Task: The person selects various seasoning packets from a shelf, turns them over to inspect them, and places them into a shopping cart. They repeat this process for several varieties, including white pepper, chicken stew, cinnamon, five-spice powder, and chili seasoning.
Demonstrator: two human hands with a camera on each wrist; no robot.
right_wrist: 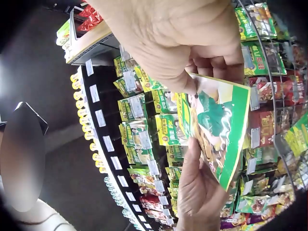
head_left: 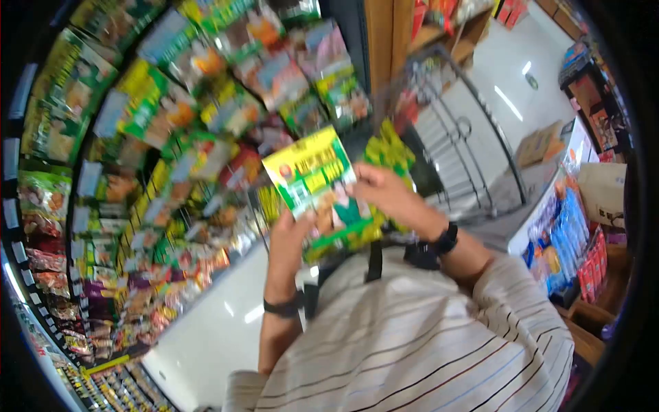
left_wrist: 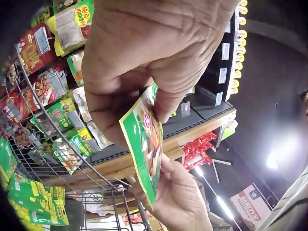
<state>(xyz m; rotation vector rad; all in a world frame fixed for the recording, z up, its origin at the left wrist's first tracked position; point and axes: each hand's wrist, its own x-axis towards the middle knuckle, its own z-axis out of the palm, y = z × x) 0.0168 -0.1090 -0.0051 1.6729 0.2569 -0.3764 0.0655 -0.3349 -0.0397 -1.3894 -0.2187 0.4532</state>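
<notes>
A flat yellow, green and white food packet, printed with pictures of food, is held in front of the body between both hands. At its lower left edge my left hand pinches it, thumb on the face. My right hand pinches the opposite edge. The left wrist view has the packet nearly edge-on, with the left hand large above and the right hand below. In the right wrist view its green border and food picture face the camera.
Shelves of hanging seasoning packets fill the left side, price tags along their rails. Ahead stands a black wire cart. Several yellow-green packets lie inside it. Blue packages and a cardboard box are at the right.
</notes>
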